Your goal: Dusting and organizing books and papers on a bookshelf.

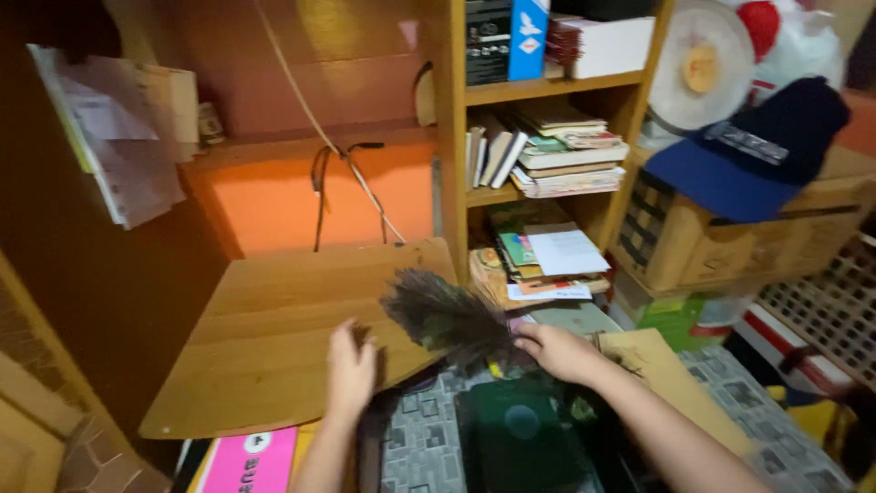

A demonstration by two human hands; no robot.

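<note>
A head-worn camera looks down at two bare hands working over a low wooden board (274, 338) in a cramped, dim corner.

The right hand (558, 351) is clenched around the handle end of a dark feather duster (443, 315). The duster's bushy plumes fan out to the left and lie over the board's right edge, near its far right corner.

The left hand (351, 370) rests palm down on the board close to its near right edge, fingers loosely spread and holding nothing. It sits just beside the plumes, a little to their left and nearer the camera; whether the fingertips touch the feathers is hard to tell in the blur.

Below the hands, a dark green book (520, 438) lies on a grey patterned mat (424, 443). A pink booklet (248, 461) pokes out under the board's near edge. A flat tan board (662, 370) lies to the right of the right forearm.

Behind the board stands an orange panel (274, 205) with dark cords hanging in front of it. To its right, a wooden shelf (547, 89) holds stacked books (566, 151) and loose papers on several levels. Further right, a blue cap (748, 151) sits on a cardboard box (721, 242), with a white fan (703, 64) behind. Papers (114, 137) hang at the upper left.
</note>
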